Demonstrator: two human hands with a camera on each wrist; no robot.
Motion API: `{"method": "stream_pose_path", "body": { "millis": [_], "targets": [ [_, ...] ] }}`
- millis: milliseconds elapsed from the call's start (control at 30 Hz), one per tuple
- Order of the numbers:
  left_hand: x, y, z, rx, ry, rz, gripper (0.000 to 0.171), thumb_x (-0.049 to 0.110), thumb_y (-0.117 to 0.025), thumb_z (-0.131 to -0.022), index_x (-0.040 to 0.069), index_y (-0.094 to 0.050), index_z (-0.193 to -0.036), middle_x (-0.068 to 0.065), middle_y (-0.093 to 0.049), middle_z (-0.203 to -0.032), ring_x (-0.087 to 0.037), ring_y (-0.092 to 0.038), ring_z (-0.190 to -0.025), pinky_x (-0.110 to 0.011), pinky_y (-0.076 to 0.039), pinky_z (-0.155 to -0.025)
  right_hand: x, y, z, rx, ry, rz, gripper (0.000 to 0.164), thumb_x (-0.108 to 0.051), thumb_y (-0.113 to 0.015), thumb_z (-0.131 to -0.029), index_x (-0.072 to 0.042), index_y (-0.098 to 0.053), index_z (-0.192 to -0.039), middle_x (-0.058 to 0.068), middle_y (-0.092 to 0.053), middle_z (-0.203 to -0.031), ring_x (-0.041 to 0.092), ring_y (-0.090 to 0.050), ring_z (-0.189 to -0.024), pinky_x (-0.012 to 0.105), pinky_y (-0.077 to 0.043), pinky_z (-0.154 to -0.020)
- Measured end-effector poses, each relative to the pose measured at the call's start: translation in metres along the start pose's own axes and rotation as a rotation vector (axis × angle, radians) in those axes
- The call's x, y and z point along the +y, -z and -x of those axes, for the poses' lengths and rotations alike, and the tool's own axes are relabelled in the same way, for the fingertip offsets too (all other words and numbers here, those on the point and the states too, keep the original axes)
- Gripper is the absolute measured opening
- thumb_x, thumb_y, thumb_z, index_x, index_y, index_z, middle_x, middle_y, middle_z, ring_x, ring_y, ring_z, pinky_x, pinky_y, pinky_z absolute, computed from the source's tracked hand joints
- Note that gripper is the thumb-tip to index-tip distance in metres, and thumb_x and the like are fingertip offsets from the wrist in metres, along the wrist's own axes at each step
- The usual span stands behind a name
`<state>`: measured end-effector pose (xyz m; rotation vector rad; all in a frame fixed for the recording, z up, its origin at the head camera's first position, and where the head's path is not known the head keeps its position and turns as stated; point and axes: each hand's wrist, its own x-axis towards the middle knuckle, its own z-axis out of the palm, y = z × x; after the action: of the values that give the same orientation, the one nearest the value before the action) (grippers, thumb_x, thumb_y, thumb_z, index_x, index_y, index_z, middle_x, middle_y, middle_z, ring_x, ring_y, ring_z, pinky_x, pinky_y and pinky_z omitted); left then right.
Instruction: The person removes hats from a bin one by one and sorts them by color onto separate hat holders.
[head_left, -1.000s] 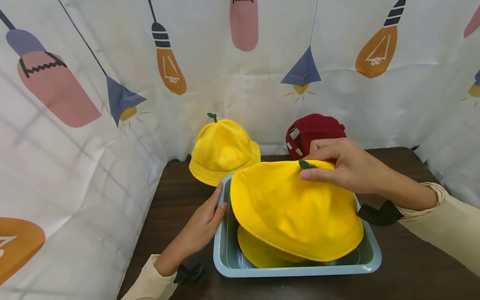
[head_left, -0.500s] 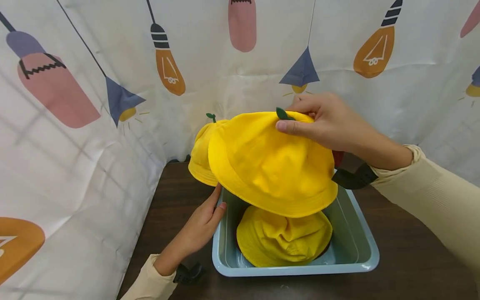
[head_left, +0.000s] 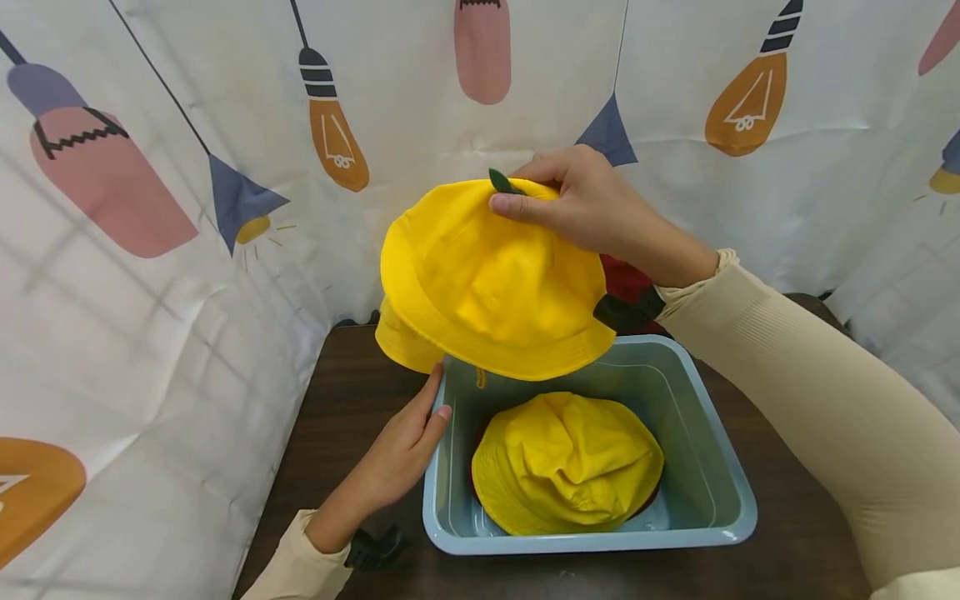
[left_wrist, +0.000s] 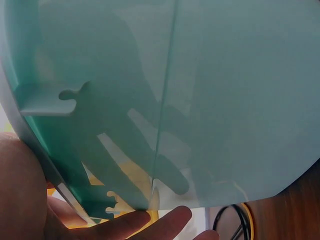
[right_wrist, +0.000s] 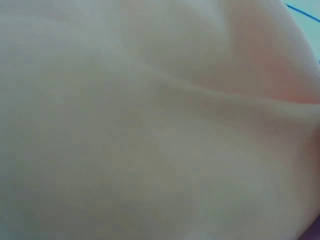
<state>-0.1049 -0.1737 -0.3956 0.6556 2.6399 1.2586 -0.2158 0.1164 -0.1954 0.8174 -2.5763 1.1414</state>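
My right hand pinches a yellow bucket hat at the crown, beside a green leaf tip. The hat hangs tilted, brim down, above the far left part of a light blue plastic basin. Blurred pale cloth fills nearly all of the right wrist view. My left hand holds the basin's left rim, thumb at the edge and fingers along the outer wall. A second yellow hat, with a creased crown, lies inside the basin, a dark red edge showing beneath it.
Behind the held hat, another yellow hat stands on the dark wooden table, mostly hidden. A red cap sits at the back, partly covered by my right arm. A printed white cloth hangs behind the table.
My right hand has lifted the yellow bucket hat out of the basin, up and to the left, uncovering the hat below. My left hand has stayed on the rim.
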Motion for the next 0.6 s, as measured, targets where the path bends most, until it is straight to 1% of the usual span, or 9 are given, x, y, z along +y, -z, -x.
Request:
{"method": "stream_pose_path", "body": {
  "millis": [133, 233, 333, 400, 533, 600],
  "targets": [
    [0.000, 0.000, 0.000, 0.000, -0.010, 0.010, 0.068, 0.034, -0.039, -0.112, 0.012, -0.004, -0.165, -0.008, -0.011, -0.172, -0.031, -0.026, -0.155, -0.056, -0.027, -0.119, 0.003, -0.006, -0.015, 0.016, -0.022, -0.026, 0.034, -0.048, -0.069, -0.095, -0.016, -0.077, -0.104, 0.003, -0.063, -0.094, 0.018, -0.064, -0.078, 0.027, -0.058, -0.068],
    [0.001, 0.000, 0.000, -0.001, -0.021, 0.016, 0.067, 0.033, -0.039, -0.112, 0.012, -0.004, -0.165, -0.006, -0.013, -0.172, -0.031, -0.029, -0.153, -0.057, -0.030, -0.118, 0.006, -0.012, -0.029, 0.033, -0.013, -0.045, 0.034, -0.047, -0.069, -0.096, -0.016, -0.077, -0.107, 0.003, -0.062, -0.096, 0.017, -0.063, -0.082, 0.027, -0.058, -0.072],
    [0.000, 0.000, 0.000, -0.003, -0.026, 0.026, 0.067, 0.032, -0.040, -0.112, 0.012, -0.004, -0.165, -0.006, -0.014, -0.172, -0.032, -0.033, -0.151, -0.058, -0.034, -0.116, 0.008, -0.018, -0.042, 0.044, 0.013, -0.027, 0.035, -0.047, -0.068, -0.096, -0.017, -0.077, -0.111, 0.002, -0.058, -0.097, 0.015, -0.057, -0.089, 0.025, -0.055, -0.076],
    [0.000, 0.000, 0.000, -0.003, -0.022, 0.027, 0.067, 0.032, -0.040, -0.112, 0.012, -0.005, -0.165, -0.006, -0.015, -0.172, -0.032, -0.033, -0.152, -0.058, -0.033, -0.116, 0.008, -0.023, -0.052, 0.054, 0.018, -0.010, 0.037, -0.049, -0.067, -0.096, -0.019, -0.077, -0.114, 0.000, -0.056, -0.096, 0.014, -0.053, -0.091, 0.024, -0.053, -0.078],
    [0.000, 0.000, 0.000, -0.007, -0.016, 0.031, 0.067, 0.033, -0.040, -0.112, 0.012, -0.005, -0.165, -0.007, -0.014, -0.172, -0.033, -0.032, -0.152, -0.058, -0.033, -0.116, 0.006, -0.034, -0.070, 0.079, 0.031, -0.035, 0.038, -0.049, -0.067, -0.096, -0.021, -0.077, -0.120, -0.002, -0.057, -0.095, 0.013, -0.052, -0.091, 0.023, -0.052, -0.078],
    [0.000, 0.000, 0.000, -0.009, -0.014, 0.034, 0.068, 0.033, -0.040, -0.112, 0.012, -0.004, -0.165, -0.008, -0.015, -0.172, -0.034, -0.034, -0.151, -0.058, -0.035, -0.115, 0.005, -0.041, -0.077, 0.095, 0.043, -0.049, 0.037, -0.047, -0.068, -0.096, -0.021, -0.077, -0.121, -0.002, -0.057, -0.094, 0.013, -0.051, -0.091, 0.022, -0.051, -0.078]
  ]
}}
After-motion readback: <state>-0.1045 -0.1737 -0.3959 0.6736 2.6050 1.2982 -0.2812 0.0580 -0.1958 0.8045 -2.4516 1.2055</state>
